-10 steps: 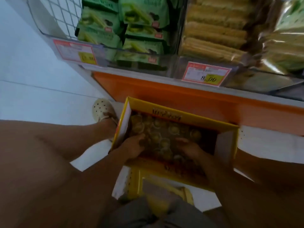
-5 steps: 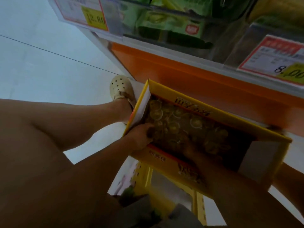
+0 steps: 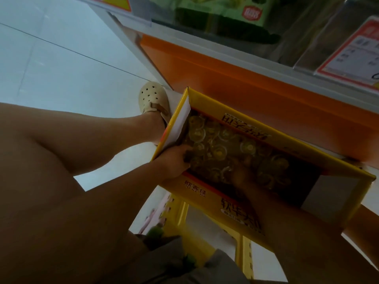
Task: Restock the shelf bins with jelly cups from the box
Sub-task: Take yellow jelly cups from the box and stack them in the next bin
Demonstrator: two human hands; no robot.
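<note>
An open yellow cardboard box (image 3: 207, 194) sits on the floor against the shelf's base. It holds several clear jelly cups (image 3: 217, 148) with yellow filling. My left hand (image 3: 173, 161) is at the box's near left corner, its fingers curled over the edge onto cups there. My right hand (image 3: 243, 175) reaches down into the middle of the box among the cups. It is dim and blurred, so its grip is unclear. The clear shelf bins (image 3: 307, 48) run along the top of the view.
The shelf's orange base (image 3: 246, 85) stands right behind the box. Green snack packets (image 3: 221, 13) and a red-bordered price tag (image 3: 352, 56) fill the bins above. A yellow stool (image 3: 180, 220) is under me. My leg and beige shoe (image 3: 152, 99) lie left of the box on pale floor.
The view has tilted down and closer to the box. Both hands stay in the box, the right one having moved deeper among the cups.
</note>
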